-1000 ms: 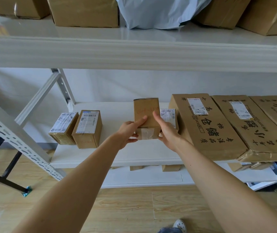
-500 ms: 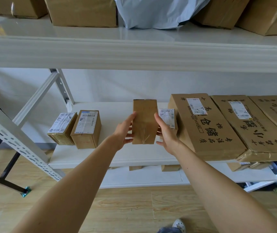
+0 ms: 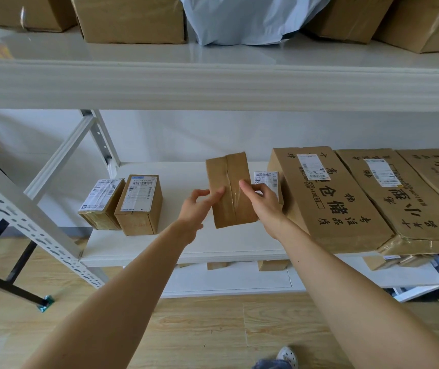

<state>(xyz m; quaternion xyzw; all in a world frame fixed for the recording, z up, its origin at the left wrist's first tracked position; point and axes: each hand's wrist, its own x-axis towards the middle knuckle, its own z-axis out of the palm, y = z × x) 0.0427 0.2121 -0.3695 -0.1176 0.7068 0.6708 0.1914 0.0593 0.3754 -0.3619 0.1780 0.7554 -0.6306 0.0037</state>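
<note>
Head: box (image 3: 231, 194) + R hand (image 3: 264, 202) half-hide labelled pkg (image 3: 266, 177).

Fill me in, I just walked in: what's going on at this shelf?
A person holds a small taped cardboard box between the left hand and the right hand, at the middle shelf, taped seam facing the camera. Two labelled boxes stand to its left; large flat cartons lie to its right.

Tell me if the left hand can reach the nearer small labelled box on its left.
Probably yes: only bare shelf lies between the left hand and that small box, but it must first let go of the taped box.
</note>
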